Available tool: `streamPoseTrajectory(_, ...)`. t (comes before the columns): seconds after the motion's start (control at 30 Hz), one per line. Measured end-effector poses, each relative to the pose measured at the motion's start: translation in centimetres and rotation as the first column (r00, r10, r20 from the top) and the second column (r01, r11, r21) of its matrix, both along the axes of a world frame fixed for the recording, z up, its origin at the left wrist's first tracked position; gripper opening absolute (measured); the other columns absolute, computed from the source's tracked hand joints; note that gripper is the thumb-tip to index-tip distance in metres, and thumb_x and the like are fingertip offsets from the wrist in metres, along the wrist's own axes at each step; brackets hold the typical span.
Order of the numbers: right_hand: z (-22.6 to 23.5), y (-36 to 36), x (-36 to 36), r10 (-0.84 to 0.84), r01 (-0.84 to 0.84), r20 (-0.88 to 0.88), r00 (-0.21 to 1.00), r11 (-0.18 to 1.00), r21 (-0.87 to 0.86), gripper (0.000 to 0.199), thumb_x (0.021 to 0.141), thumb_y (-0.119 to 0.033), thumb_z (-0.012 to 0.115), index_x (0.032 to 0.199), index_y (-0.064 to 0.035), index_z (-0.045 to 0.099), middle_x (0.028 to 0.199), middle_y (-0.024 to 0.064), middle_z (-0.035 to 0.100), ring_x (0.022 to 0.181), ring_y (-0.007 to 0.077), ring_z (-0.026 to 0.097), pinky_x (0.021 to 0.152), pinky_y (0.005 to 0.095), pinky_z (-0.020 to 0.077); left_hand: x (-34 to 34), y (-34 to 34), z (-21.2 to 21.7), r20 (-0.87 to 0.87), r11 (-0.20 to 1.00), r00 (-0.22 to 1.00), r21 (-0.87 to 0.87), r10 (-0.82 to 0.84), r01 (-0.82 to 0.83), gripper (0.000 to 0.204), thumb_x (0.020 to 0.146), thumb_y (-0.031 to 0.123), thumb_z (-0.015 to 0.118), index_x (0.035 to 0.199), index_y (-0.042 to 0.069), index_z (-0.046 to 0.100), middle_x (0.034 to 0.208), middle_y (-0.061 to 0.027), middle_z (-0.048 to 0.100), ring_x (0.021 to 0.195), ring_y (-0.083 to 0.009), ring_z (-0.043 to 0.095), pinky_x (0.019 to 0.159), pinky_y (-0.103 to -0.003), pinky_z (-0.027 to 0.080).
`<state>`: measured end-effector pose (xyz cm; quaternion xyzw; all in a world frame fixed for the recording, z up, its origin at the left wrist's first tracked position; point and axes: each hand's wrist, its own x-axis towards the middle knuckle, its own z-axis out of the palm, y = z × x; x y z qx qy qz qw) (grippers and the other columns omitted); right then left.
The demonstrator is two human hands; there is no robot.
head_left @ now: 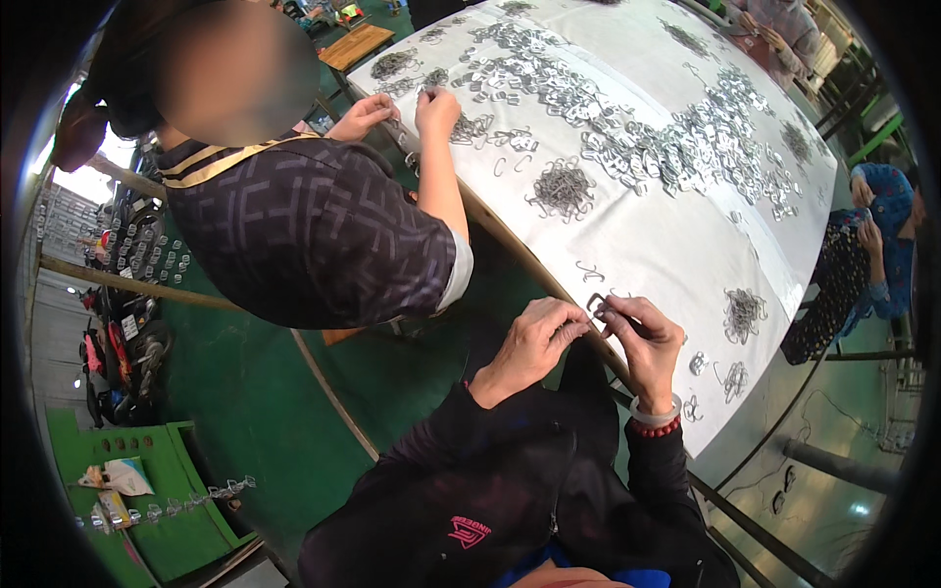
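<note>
Over the near edge of the table my two hands almost meet. My right hand [647, 338] pinches a small dark bent metal piece [596, 303], like an open buckle frame, between thumb and fingers. A pale band and red beads ring that wrist. My left hand [534, 343] is closed in a pinch right beside it; what lies between its fingertips is too small to make out. Just beyond, a few loose wire hooks [588, 269] lie on the white tabletop [647, 245]. A pile of grey wire hooks [563, 188] sits farther off.
Flat metal buckles [676, 147] spread across the table's middle. Another hook pile [743, 314] lies at right. A person in a dark patterned shirt [314, 230] works at my left; a person in blue [887, 245] sits across. A green board [147, 500] stands at lower left.
</note>
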<state>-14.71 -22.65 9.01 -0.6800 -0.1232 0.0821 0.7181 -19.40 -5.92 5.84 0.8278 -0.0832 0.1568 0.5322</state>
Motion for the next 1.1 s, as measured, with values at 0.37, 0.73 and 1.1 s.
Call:
streamPoseTrajectory(0.37, -2.1, 0.2, 0.3, 0.123, -0.119, -0.037, 0.992, 0.988, 0.104, 0.020, 0.081, 0.017, 0.062, 0.097, 0.0093, 0.070, 0.088, 0.0143, 0.068, 0.071, 0.0155, 0.065, 0.064, 0.0236, 0.0529, 10.6, 5.6, -4.9, 0.011, 0.917, 0.921, 0.089, 0.389, -0.389, 0.013, 0.087, 0.008, 0.067, 0.097, 0.000, 0.067, 0.086, -0.0111, 0.065, 0.073, -0.0243, 0.062, 0.066, -0.035, 0.048)
streamPoseTrajectory(0.73, -3.2, -1.0, 0.6, 0.110, -0.091, -0.109, 0.988, 0.982, 0.167, 0.022, 0.080, 0.019, 0.061, 0.097, 0.0084, 0.070, 0.088, 0.0138, 0.068, 0.072, 0.0155, 0.065, 0.065, 0.0239, 0.0537, 16.2, 7.3, -7.2, -0.013, 0.790, 0.891, 0.469, 0.455, -0.396, 0.009, 0.085, 0.013, 0.069, 0.090, 0.006, 0.071, 0.086, -0.0107, 0.064, 0.084, -0.0316, 0.062, 0.073, -0.039, 0.051)
streamPoseTrajectory(1.1, -1.5, -0.8, -1.4, 0.122, -0.111, -0.101, 0.987, 0.988, 0.104, 0.018, 0.082, 0.014, 0.061, 0.096, 0.0070, 0.071, 0.089, 0.0105, 0.067, 0.071, 0.0128, 0.063, 0.064, 0.0227, 0.0501, 12.8, 4.6, -1.9, -0.376, 0.948, 0.899, -0.132, 0.222, -0.289, 0.017, 0.087, 0.010, 0.069, 0.097, -0.004, 0.067, 0.081, -0.0043, 0.068, 0.067, -0.0078, 0.061, 0.057, -0.024, 0.051)
